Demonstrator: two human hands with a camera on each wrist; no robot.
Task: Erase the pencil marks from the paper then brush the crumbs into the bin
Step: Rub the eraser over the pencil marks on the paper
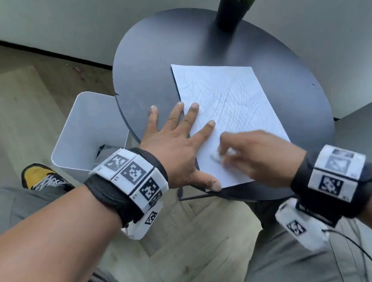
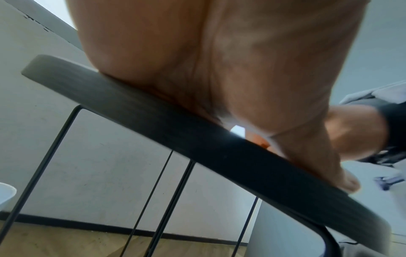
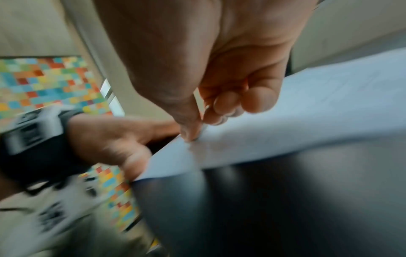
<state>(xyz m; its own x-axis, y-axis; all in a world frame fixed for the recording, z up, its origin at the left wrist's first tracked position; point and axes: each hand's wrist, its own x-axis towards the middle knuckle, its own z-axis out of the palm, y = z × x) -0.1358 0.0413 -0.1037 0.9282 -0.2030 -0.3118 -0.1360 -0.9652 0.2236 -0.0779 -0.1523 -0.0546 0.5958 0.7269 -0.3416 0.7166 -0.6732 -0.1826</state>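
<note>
Paper (image 1: pixel 230 118) pinned by left hand (image 1: pixel 176 147), right hand (image 1: pixel 257 155) pinching eraser (image 1: pixel 217 156)

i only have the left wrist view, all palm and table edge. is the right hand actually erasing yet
Observer: Yes. In the head view the right hand is blurred with motion at the near end of the paper, pinching a small white eraser.
Operator: any scribbles left
Observer: Plenty. Crossing pencil marks cover the middle and far part of the sheet.
Operator: is my left hand on the paper or just the table
Observer: Both. The left hand lies flat with fingers spread, some fingers and the thumb on the sheet's left edge, the rest on the round table.
Operator: where's the bin
Observer: The white bin stands on the floor beside the table, left of that hand.
</note>
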